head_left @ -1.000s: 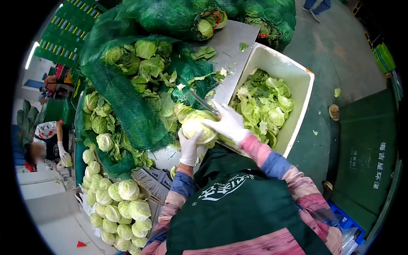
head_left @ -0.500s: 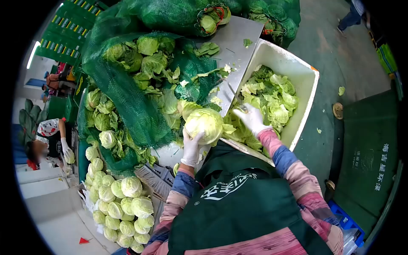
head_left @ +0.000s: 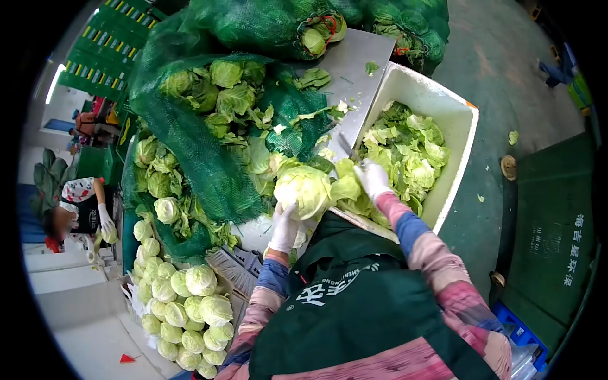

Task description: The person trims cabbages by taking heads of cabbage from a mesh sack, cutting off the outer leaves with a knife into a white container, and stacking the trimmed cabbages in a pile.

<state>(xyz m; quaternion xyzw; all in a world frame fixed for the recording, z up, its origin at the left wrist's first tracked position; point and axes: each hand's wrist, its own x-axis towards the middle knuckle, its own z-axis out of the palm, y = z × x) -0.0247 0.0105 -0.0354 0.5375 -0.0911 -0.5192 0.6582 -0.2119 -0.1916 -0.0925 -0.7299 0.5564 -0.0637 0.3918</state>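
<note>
A pale green cabbage (head_left: 303, 192) rests in my left hand (head_left: 284, 227), gloved in white, whose fingers hold it from below and the left side. My right hand (head_left: 372, 178), also in a white glove, is at the near left part of the white foam box (head_left: 457, 142). Its fingers are closed around something like a knife (head_left: 346, 145), of which a narrow grey blade shows. A loose leaf (head_left: 346, 182) lies between the cabbage and my right hand. Cut leaves (head_left: 418, 152) fill much of the box.
Green mesh sacks (head_left: 247, 25) of cabbages lie on the metal table (head_left: 358, 54). Trimmed cabbages (head_left: 183, 310) are piled at the lower left, beside a brush (head_left: 231, 271). Another person (head_left: 82, 209) stands at the far left. A green bin (head_left: 548, 247) is at the right.
My right hand has moved slightly left, towards the cabbage. A leaf now stretches between the cabbage and my right hand. The view has shifted a little, and the distant walker has moved right.
</note>
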